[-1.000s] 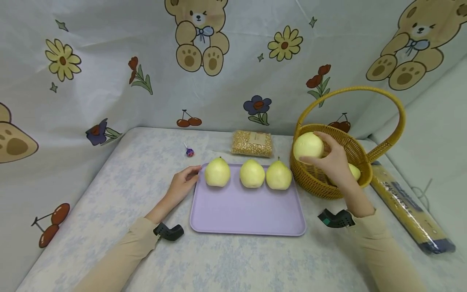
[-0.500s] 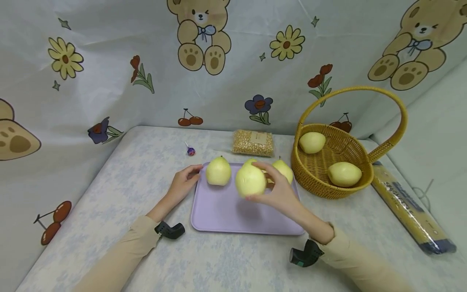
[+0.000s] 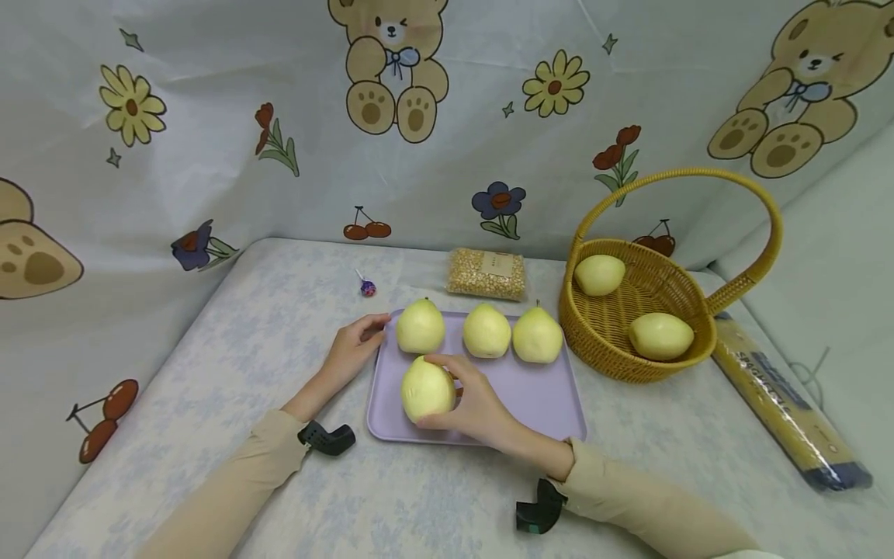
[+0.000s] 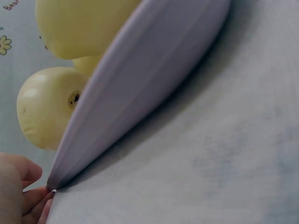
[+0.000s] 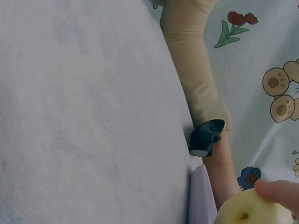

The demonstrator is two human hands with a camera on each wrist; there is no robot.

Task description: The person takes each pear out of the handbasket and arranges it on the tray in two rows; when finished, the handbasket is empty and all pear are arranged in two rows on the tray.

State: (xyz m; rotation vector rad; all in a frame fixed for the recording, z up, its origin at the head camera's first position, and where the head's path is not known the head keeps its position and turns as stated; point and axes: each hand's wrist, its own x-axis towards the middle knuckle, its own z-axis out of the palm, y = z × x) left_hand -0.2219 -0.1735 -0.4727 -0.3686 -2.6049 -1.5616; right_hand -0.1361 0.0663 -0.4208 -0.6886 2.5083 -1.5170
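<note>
A lilac tray (image 3: 482, 411) lies on the table with three yellow-green pears along its back: a left pear (image 3: 421, 326), a middle pear (image 3: 486, 331) and a right pear (image 3: 537, 335). My right hand (image 3: 475, 404) grips another pear (image 3: 426, 388) by its sides over the tray's front left part. Whether it touches the tray floor is unclear. In the right wrist view this pear (image 5: 252, 210) shows at the lower edge, a finger on it. At the tray's back left corner, my left hand (image 3: 351, 347) holds the rim (image 4: 93, 93) with its fingertips.
To the right stands a wicker basket (image 3: 594, 353) with a tall handle and two pears inside. A bag of corn kernels (image 3: 485, 274) lies behind the tray, a lollipop (image 3: 367, 287) to its left. A spaghetti packet (image 3: 789, 404) lies right of the basket.
My right hand has carried a pear from the basket leftward over the tray, then down to its front left area. My left hand has stayed at the tray's corner.
</note>
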